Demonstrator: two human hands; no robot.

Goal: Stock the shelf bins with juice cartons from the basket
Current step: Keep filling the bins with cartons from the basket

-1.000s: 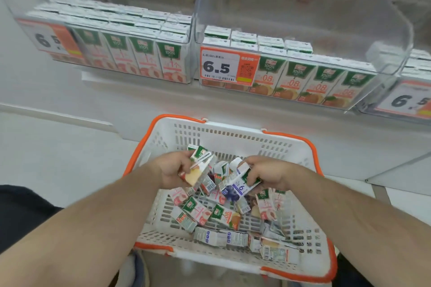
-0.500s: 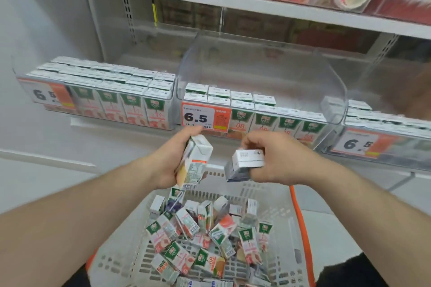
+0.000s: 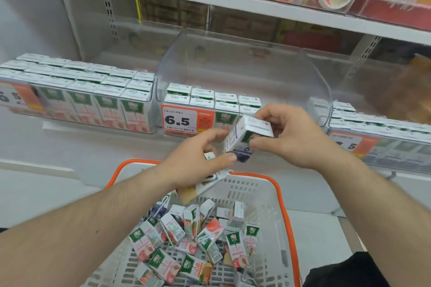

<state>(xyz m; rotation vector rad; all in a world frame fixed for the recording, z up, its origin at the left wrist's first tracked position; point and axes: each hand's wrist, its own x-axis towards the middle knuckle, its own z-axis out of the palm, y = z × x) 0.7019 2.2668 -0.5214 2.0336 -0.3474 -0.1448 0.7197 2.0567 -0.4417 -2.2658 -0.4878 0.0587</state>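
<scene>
Right hand (image 3: 296,137) pinches a blue-printed juice carton (image 3: 247,136), fingers on its white top and thumb on the printed face. The carton is tilted, long axis running from upper right down to lower left, top end nearer the shelf. Left hand (image 3: 198,158) touches the carton's lower end with thumb and fingertips; its palm curls round a second carton (image 3: 211,179), mostly hidden, so the flavour cannot be read.

Both cartons are held in the air above the far rim of the basket (image 3: 283,196), which holds many loose cartons (image 3: 198,240) lying at all angles.

Key relation: the centre bin (image 3: 245,65) lies directly ahead of and slightly above the hands, just beyond them. Its two front rows are filled only on the left; the open floor sits behind and to the right. The right hand is nearer that gap. Judgement: the carton needs righting to vertical before it goes in, unless blue belongs in another bin.
</scene>
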